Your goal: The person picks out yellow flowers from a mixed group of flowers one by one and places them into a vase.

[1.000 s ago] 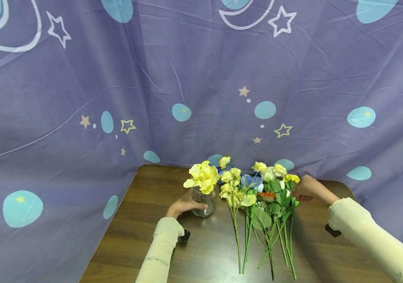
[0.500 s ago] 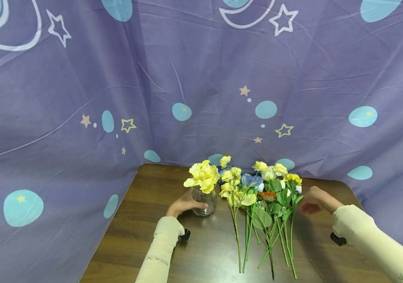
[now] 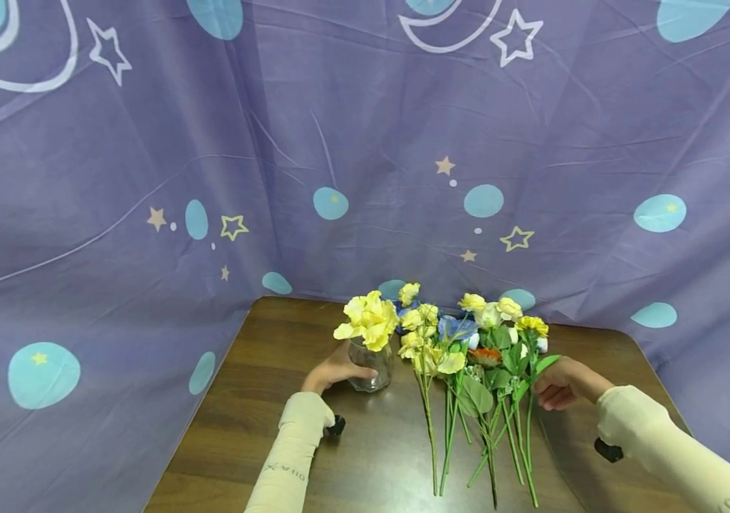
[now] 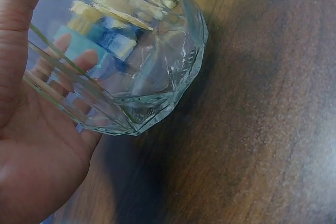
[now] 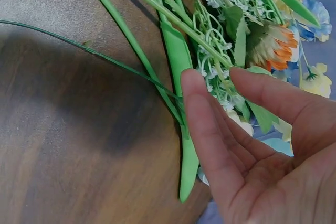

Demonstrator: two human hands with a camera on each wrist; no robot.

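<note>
My left hand (image 3: 337,369) grips a clear faceted glass vase (image 4: 173,77), thumb on the near side and fingers behind the glass. A large yellow flower (image 3: 369,319) stands in the vase, its stem visible through the wall in the left wrist view. My right hand (image 3: 567,385) is at the right edge of a row of artificial flowers. In the right wrist view, its fingertips (image 5: 193,82) are right at a long green leaf (image 5: 188,171) and several green stems (image 5: 126,40), with the thumb apart from the fingers. An orange flower (image 5: 273,45) lies beyond the thumb.
On the brown wooden table (image 3: 262,442) lie pale yellow flowers (image 3: 425,342), a blue flower (image 3: 456,328) and a bright yellow flower (image 3: 533,325), stems toward me. A purple patterned cloth (image 3: 365,142) hangs behind the table.
My right hand has drawn back from beside the bright yellow flower head, moving down toward the leaves and upper stems. A green leaf there now sticks up. My left hand stays on the vase.
</note>
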